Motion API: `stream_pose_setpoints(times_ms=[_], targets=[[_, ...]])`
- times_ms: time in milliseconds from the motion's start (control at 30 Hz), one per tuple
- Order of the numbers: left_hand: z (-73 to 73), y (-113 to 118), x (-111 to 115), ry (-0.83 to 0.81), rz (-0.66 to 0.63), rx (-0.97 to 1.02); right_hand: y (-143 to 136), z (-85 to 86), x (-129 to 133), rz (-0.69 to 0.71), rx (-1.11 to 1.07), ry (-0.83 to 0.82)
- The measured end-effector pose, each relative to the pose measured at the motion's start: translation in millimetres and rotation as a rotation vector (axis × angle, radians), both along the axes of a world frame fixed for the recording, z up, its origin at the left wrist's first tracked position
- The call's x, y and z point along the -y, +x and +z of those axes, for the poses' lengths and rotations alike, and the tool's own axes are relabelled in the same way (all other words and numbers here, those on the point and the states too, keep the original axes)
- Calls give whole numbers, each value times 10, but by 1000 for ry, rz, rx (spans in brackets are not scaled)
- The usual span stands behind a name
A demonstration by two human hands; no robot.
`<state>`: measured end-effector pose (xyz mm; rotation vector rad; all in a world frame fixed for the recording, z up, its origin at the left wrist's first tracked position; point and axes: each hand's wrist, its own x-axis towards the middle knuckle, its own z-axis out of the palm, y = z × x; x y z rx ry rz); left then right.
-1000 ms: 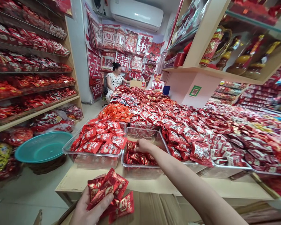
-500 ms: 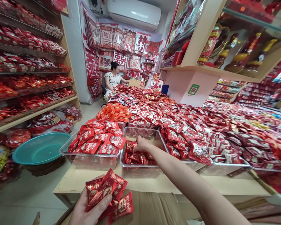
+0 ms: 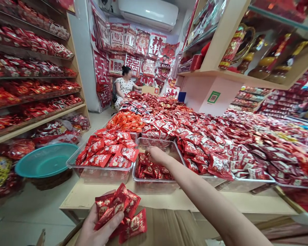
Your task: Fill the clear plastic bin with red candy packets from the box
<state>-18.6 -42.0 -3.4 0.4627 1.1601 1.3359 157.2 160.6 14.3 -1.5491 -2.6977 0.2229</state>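
While the left hand pinches red packets, the right hand dips into a clear bin, its grip hidden.

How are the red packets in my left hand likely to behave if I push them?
The red packets look light, several fitting in your left hand. Being glossy, they may slide over one another. Their ends look thin and flat, so would probably bend.
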Motion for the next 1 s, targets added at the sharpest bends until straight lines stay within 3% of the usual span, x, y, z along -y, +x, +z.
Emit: stream_pose_setpoints(times_ms=[133,433,500,600,700,800,900,1000], targets=[[28,6,16,1,15,-22,10,-26,2,-82,55,-49],[28,12,11,34,1,-20,48,-97,-54,-70,27,-157],[14,6,11,63,7,-17,57,-17,-79,-81,-37,-127],[8,1,12,82,33,38,77,238,25,-125,-184,-14],[18,-1,19,91,68,114,93,493,464,-127,-532,67],[10,-14,30,97,65,189,116,508,1154,-31,-710,-74],[-21,-39,43,106,45,247,108,229,1746,-63,-784,-160],[-45,-57,52,133,30,264,1,-161,2002,-146,-1034,-450]])
